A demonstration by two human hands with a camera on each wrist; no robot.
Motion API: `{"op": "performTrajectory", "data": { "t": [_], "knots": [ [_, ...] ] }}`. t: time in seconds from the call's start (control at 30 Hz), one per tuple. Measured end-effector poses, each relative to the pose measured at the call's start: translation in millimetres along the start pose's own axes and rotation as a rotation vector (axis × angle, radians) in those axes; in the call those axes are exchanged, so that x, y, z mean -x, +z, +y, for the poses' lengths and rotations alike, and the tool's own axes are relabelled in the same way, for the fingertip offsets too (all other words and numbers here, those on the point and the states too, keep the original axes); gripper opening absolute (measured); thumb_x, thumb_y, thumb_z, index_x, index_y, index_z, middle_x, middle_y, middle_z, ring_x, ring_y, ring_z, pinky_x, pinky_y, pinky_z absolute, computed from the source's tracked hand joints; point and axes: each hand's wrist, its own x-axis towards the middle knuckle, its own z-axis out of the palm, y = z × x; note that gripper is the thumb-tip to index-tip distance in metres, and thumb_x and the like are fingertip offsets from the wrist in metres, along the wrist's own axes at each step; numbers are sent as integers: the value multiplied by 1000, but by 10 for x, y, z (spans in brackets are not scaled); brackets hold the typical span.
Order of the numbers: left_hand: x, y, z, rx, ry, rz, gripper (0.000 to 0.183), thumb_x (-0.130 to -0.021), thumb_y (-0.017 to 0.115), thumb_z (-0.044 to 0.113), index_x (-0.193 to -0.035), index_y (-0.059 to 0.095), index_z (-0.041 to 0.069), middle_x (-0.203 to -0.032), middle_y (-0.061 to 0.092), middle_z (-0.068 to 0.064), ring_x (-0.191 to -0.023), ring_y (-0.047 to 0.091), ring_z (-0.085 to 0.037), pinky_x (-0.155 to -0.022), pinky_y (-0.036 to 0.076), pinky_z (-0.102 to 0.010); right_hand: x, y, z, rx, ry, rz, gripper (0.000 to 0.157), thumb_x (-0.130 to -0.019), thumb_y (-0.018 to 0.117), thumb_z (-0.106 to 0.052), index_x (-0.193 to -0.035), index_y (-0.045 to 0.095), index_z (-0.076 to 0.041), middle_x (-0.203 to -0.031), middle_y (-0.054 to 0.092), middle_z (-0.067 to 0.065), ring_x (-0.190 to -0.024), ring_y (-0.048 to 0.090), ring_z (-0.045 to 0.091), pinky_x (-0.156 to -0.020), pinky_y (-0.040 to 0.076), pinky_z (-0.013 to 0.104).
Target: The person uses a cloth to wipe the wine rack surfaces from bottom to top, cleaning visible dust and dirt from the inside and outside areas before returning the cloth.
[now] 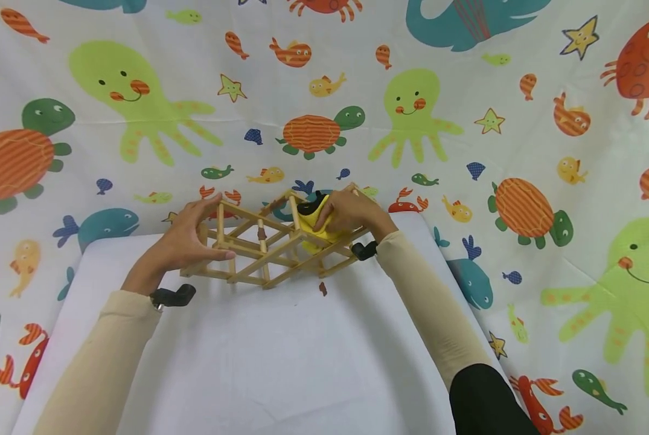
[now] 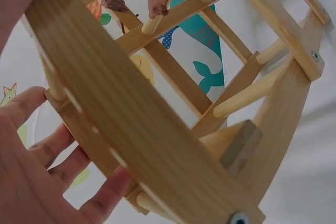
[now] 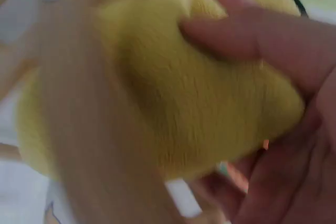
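A wooden rack (image 1: 267, 281) of crossed slats and round dowels stands at the back of the white table. My left hand (image 1: 180, 241) holds its left end, thumb in front and fingers behind. The left wrist view shows those fingertips against the edge of a broad slat (image 2: 115, 87). My right hand (image 1: 351, 212) grips a yellow cloth (image 1: 311, 222) with black trim at the rack's right half. Close up, the cloth (image 3: 199, 114) is bunched under the thumb, behind a blurred slat. Brown smears (image 2: 157, 2) stick to a dowel.
A brown fleck (image 1: 322, 289) lies on the white tabletop (image 1: 281, 362) in front of the rack. Behind and around the table hangs a sheet (image 1: 248, 115) printed with sea animals. Dark straps (image 1: 173, 296) sit at both wrists.
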Motion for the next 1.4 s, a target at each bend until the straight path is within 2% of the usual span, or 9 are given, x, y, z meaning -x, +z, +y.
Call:
{"op": "performTrajectory", "data": {
  "t": [0.07,0.17,0.3,0.4,0.57,0.73,1.0,1.23,1.4],
  "knots": [
    [-19,4,-8,1,5,-8,132,-71,100,39,-172,16,30,-174,21,-19,-159,19,-46,-118,23,-83,41,-75,-20,-99,2,21,30,-87,78,-3,-97,88,-30,-119,79,-3,-110,60,19,-85,46,32],
    [-42,7,-11,-5,11,-19,132,-71,100,41,-172,16,32,-174,22,-19,-159,20,-45,-117,23,-83,65,-173,-21,-165,52,229,27,-92,77,-5,-103,87,-27,-125,78,3,-116,63,22,-84,50,32],
    [-42,-9,-15,-12,0,-19,132,-71,99,42,-172,15,32,-174,21,-19,-159,20,-45,-116,24,-84,32,-240,-4,-118,174,550,26,-96,74,-14,-114,85,-29,-133,75,7,-114,66,27,-82,52,36],
    [-32,-24,-26,-7,-7,-19,132,-72,99,41,-172,14,31,-174,20,-20,-159,19,-47,-116,23,-85,-11,-222,24,-37,241,648,29,-97,70,-16,-118,83,-31,-130,77,6,-103,69,31,-76,54,43],
    [-43,-34,-42,-3,7,-16,131,-72,99,40,-172,15,30,-175,19,-19,-159,19,-47,-116,23,-84,-98,-77,83,153,252,562,31,-96,72,-14,-119,82,-33,-120,81,1,-104,69,32,-91,56,48],
    [-72,-38,-32,-5,18,-12,131,-71,99,39,-172,15,30,-174,21,-19,-159,20,-47,-116,24,-85,-139,-50,39,205,96,384,23,-96,77,-15,-114,84,-27,-115,82,-2,-123,66,32,-128,32,51],
    [-92,-46,-5,-28,13,-16,132,-72,99,42,-172,13,34,-174,21,-21,-158,20,-47,-115,25,-85,-59,-189,28,118,257,680,30,-94,71,-14,-114,84,-31,-114,82,3,-108,64,34,-104,47,50],
    [-82,-38,-49,-7,-7,-14,133,-71,99,41,-172,13,35,-174,20,-20,-158,19,-48,-115,24,-85,-182,17,-36,299,179,422,29,-100,67,-18,-123,81,-31,-120,81,1,-123,62,36,-127,29,56],
    [-88,-23,-50,-8,16,-10,132,-71,99,41,-172,14,34,-174,21,-19,-158,18,-47,-115,23,-85,-188,-16,-115,69,188,398,31,-94,70,-9,-117,84,-24,-125,79,4,-117,66,33,-109,50,49]
  ]
}}
